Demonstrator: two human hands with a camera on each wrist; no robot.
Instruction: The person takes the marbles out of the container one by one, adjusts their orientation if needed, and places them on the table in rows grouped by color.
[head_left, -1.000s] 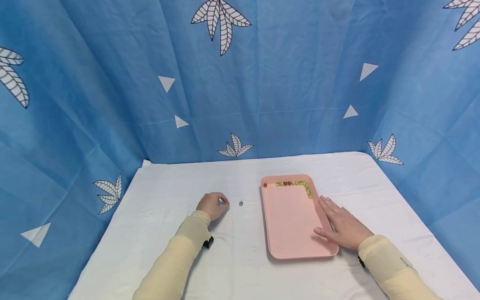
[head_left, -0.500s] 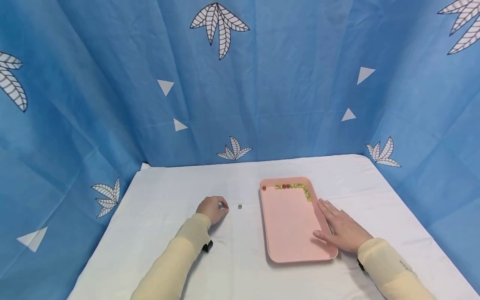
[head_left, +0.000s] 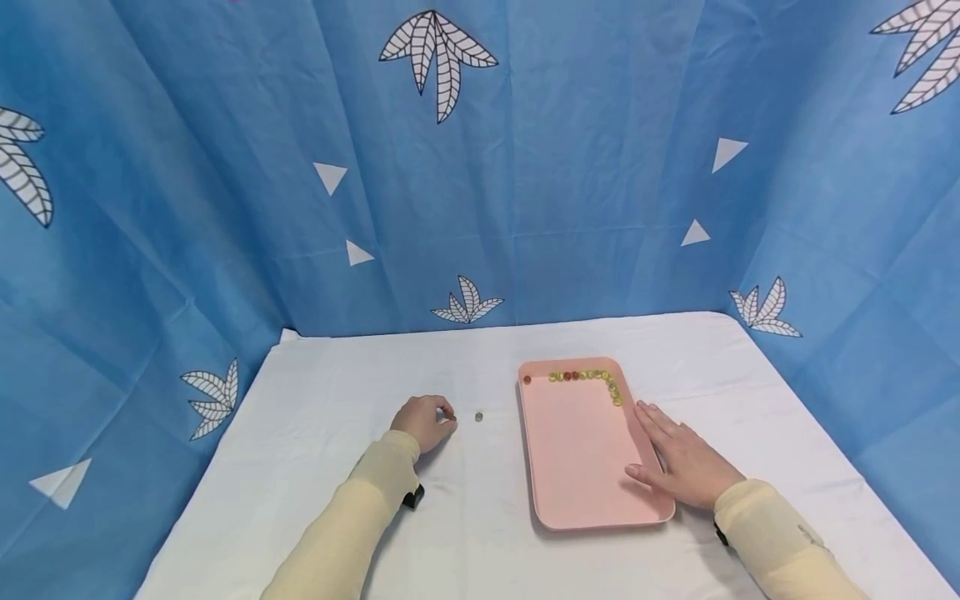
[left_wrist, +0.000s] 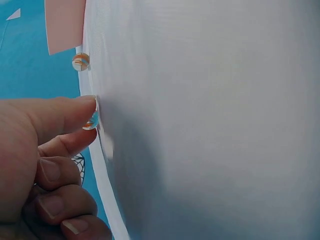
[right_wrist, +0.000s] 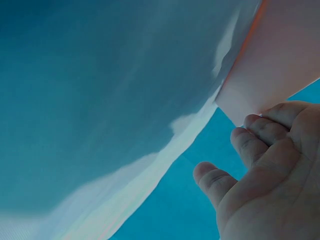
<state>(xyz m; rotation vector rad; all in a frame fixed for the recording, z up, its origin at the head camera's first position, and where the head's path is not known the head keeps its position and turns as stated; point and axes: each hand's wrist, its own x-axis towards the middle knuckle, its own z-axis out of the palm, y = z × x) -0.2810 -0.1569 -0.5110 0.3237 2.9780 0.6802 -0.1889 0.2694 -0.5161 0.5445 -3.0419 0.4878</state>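
Observation:
Between thumb and index finger, my left hand [head_left: 424, 422] pinches a clear glass marble with an orange and blue swirl [left_wrist: 91, 121], low over the white cloth. A second marble [head_left: 478, 417] lies on the cloth just to the right of those fingertips. Farther right stands a shallow pink tray [head_left: 581, 475]. Along its far edge and far right corner runs a row of yellow-green marbles [head_left: 597, 374], with a pair of red-brown marbles [head_left: 572, 376] among them. One red-brown marble [head_left: 527, 380] sits alone in the far left corner. My right hand [head_left: 684, 464] rests with extended fingers on the tray's right rim.
A white cloth [head_left: 337, 375] covers the table. Blue curtains [head_left: 585, 183] with leaf prints hang behind it and at both sides.
The head view has tilted slightly up, so everything sits a little lower in it. Both hands keep nearly the same place, the left still pinching the marble.

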